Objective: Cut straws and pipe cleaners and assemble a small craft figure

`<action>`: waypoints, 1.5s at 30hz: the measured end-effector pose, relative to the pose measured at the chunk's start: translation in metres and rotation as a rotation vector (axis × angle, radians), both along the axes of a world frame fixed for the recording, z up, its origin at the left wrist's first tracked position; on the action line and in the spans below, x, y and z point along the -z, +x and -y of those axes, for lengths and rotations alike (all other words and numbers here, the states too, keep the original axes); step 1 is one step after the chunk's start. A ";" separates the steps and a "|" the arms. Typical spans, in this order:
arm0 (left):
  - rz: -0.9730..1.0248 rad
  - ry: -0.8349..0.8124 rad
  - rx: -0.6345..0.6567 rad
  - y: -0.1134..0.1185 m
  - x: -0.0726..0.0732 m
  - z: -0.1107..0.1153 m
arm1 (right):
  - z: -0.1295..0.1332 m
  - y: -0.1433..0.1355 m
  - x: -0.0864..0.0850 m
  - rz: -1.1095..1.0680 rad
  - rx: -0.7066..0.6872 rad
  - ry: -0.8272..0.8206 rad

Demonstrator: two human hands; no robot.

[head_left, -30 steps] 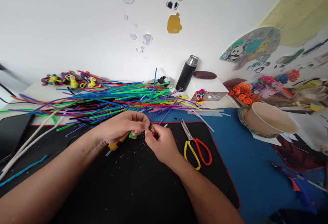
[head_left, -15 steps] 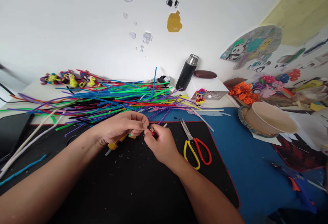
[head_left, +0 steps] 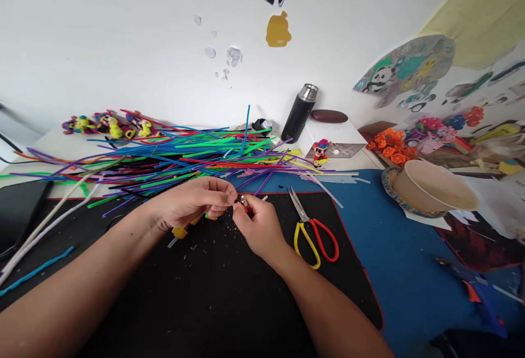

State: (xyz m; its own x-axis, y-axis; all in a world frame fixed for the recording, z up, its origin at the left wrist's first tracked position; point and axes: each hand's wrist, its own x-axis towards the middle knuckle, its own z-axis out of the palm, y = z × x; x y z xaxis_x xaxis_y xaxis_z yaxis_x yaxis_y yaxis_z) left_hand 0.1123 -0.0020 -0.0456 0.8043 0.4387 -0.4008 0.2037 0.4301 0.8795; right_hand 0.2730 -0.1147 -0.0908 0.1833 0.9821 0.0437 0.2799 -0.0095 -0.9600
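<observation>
Near the centre, my left hand (head_left: 203, 200) pinches a tiny dark piece whose kind I cannot make out. My right hand (head_left: 262, 227) is closed around a small red lighter (head_left: 245, 205) with a metal top, close beside my left fingertips. Scissors (head_left: 305, 224) with one yellow and one red handle lie open to the right of my right hand. Below my left hand, a yellow piece (head_left: 179, 233) with a clear stick rests on the black mat (head_left: 197, 303).
A heap of coloured pipe cleaners (head_left: 164, 156) spans the back. Behind are a black flask (head_left: 301, 113) and a small figure (head_left: 321, 153). On the right are a bowl (head_left: 435, 188), orange flowers (head_left: 394, 147) and a blue glue gun (head_left: 479, 292).
My right thumb and the lighter have shifted slightly, and more of its metal top shows. My left hand keeps its pinch. The whole view has moved a little.
</observation>
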 end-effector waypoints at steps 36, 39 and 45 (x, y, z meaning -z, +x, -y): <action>-0.051 0.034 -0.097 0.002 -0.003 0.000 | -0.002 0.007 0.006 -0.191 -0.086 -0.024; -0.050 0.048 -0.127 0.003 -0.004 0.000 | -0.002 0.007 0.006 -0.210 -0.114 -0.029; -0.025 0.112 -0.214 0.005 -0.006 0.002 | -0.001 0.006 0.004 -0.125 -0.106 0.006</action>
